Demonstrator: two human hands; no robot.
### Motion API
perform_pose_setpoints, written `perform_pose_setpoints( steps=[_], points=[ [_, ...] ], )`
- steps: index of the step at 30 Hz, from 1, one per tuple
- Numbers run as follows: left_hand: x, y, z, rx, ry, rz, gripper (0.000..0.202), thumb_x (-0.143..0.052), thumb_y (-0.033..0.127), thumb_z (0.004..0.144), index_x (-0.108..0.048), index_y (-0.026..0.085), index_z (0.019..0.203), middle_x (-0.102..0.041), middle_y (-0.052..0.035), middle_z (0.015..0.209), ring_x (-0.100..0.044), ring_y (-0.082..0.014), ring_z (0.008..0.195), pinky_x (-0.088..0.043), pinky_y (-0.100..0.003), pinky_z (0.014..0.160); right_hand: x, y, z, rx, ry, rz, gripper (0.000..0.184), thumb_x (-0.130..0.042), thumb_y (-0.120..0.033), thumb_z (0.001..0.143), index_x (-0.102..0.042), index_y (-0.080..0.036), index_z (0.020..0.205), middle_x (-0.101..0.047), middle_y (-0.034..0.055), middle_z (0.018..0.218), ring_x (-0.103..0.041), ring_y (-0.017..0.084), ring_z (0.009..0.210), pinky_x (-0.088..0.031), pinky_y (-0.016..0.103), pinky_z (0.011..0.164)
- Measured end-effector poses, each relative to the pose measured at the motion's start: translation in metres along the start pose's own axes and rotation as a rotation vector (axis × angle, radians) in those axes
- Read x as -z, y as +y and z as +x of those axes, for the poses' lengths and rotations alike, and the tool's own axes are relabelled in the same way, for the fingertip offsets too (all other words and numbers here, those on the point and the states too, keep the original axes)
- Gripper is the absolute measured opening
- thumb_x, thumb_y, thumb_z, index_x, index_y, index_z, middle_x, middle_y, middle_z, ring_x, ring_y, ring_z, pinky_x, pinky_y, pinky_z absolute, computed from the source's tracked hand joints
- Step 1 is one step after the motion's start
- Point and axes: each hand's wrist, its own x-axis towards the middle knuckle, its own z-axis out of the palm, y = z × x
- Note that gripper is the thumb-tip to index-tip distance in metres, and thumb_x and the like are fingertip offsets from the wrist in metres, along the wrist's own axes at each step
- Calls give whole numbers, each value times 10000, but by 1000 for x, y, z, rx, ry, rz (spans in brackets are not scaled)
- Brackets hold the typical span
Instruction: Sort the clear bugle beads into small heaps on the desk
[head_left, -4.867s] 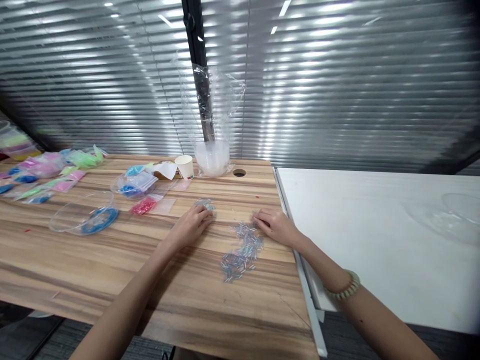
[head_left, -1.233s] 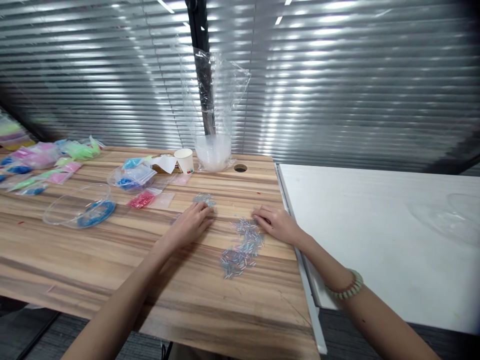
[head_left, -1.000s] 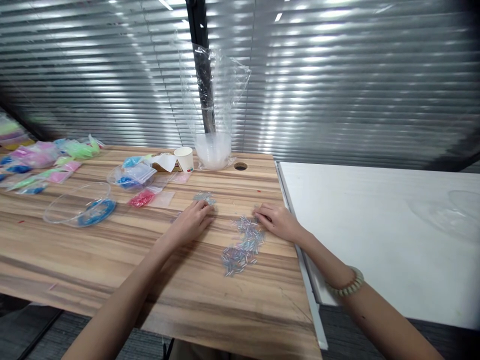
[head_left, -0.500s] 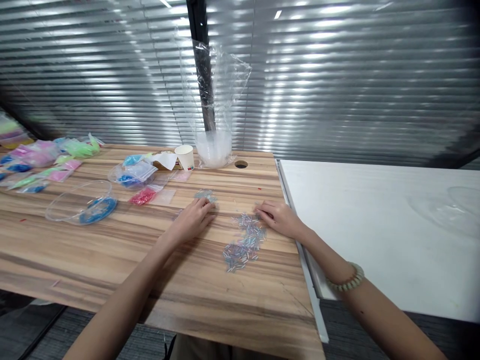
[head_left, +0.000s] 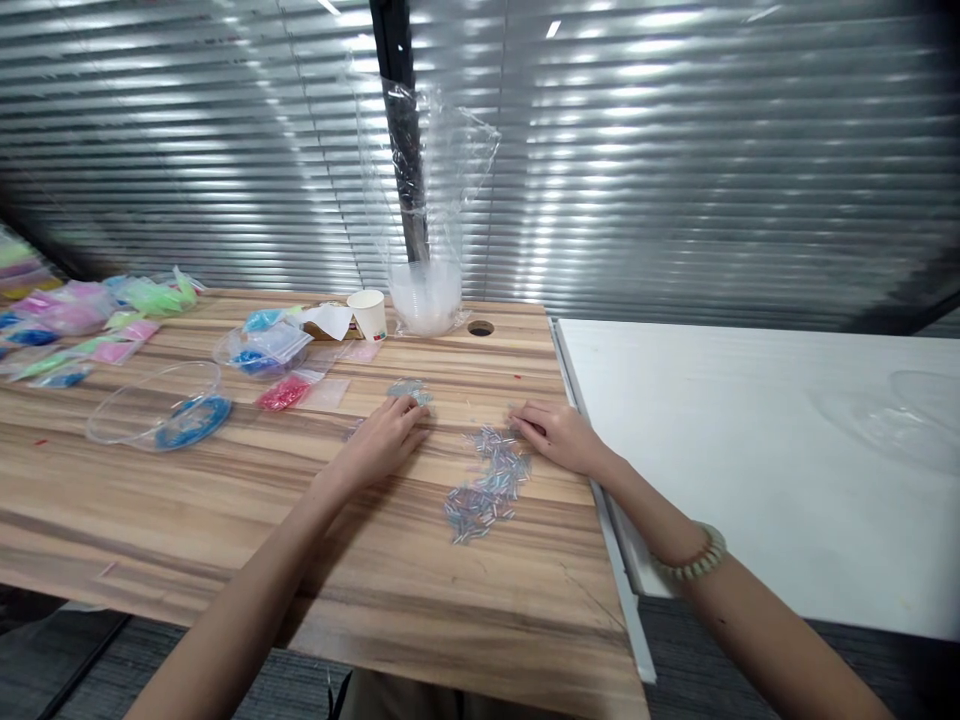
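Small thin tube beads, silvery with pale tints, lie loose on the wooden table in a long heap [head_left: 487, 485]. A smaller patch of the same beads [head_left: 409, 389] is farther back to the left. My left hand [head_left: 386, 435] rests palm down at that patch, fingers bent but apart, their tips touching the table by the beads. On the other side, at the upper right edge of the long heap, my right hand [head_left: 559, 432] has thumb and forefinger brought together. Whatever is between them is too small to make out. A beaded bracelet [head_left: 694, 560] circles my right wrist.
Clear round dishes, one with blue beads [head_left: 193, 422], stand at left. Near them lie a red bead bag [head_left: 283, 393] and several colourful bags [head_left: 82, 305]. A paper cup [head_left: 367, 315] and stacked clear plastic cups [head_left: 427, 300] stand behind. A white table [head_left: 712, 450] adjoins at right.
The view has shifted very slightly. Both hands and the beads stay in nearly the same places.
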Motion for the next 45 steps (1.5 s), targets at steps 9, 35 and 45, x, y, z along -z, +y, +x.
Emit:
perform_pose_setpoints(
  steps=[9,35,45],
  points=[
    [1,2,1,2,-7,21,189,-410,221,928,-549,157,1039,-510,-86,977,-501,-216,942,-431,-369,865,1,-1,0,0,-6,-8,257,-370,-238,948,-618,-184,906,-660,57,877,-612,182,818,-456,300,734],
    [-4,-1,-1,-5,11,45,205,-420,228,931,-540,152,1080,-500,-87,986,-485,-220,953,-430,-371,866,-1,2,0,5,-18,-23,251,-381,-216,941,-627,-178,903,-652,53,854,-603,174,790,-442,280,704],
    [-5,-1,0,-27,28,39,205,-417,235,930,-541,151,1070,-498,-87,989,-485,-218,942,-430,-374,862,-1,1,-1,-8,-32,-27,233,-396,-210,935,-626,-173,927,-649,54,882,-601,174,817,-438,275,721]
  ],
)
